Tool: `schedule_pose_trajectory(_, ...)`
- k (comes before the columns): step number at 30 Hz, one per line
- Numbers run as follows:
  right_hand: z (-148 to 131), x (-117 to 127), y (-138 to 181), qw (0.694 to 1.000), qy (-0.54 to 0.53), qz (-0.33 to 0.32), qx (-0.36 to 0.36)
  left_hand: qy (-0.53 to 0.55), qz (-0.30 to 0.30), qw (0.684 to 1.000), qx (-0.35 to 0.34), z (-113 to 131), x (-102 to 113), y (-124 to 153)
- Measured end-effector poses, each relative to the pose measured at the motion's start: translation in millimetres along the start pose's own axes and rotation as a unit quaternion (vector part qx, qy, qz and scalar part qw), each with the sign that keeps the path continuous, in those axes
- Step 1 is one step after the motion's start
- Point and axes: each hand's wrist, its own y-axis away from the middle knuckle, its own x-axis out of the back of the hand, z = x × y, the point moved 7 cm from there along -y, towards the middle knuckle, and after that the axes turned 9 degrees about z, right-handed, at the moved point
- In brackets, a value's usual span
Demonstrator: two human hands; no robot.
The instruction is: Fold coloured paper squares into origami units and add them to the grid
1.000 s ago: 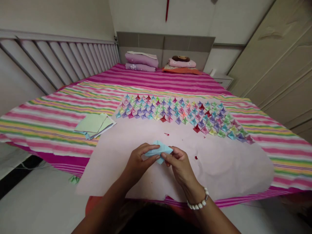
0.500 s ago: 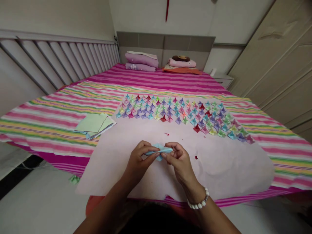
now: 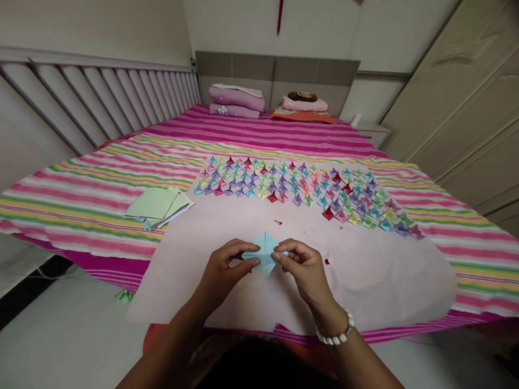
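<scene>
Over the near half of the large, pale pinkish paper sheet (image 3: 190, 292), a light blue, creased, diamond-shaped piece of paper (image 3: 265, 265) is spread between two hands. The left hand (image 3: 225, 265) has its left corner between thumb and fingers; the right hand (image 3: 302, 265), wearing a white beaded bracelet (image 3: 334, 339), pinches its right corner likewise. Across the sheet's far part run rows of small, multicoloured folded-paper shapes (image 3: 297, 200). Just off the sheet's left edge, a stack of pale green, white and blue paper pieces (image 3: 156, 205) lies on the multicoloured striped cloth bedspread (image 3: 81, 189).
</scene>
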Motion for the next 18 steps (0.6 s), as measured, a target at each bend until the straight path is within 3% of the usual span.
schedule_pose_trajectory(10,0,4,-3,1.0,-0.003,0.016,-0.007,-0.067,0.029,0.997,-0.036,6,16,-1)
schedule_pose_trajectory(18,-6,0,1,0.999,0.025,-0.021,0.008,-0.09,0.041,0.994,-0.055,12,17,-1)
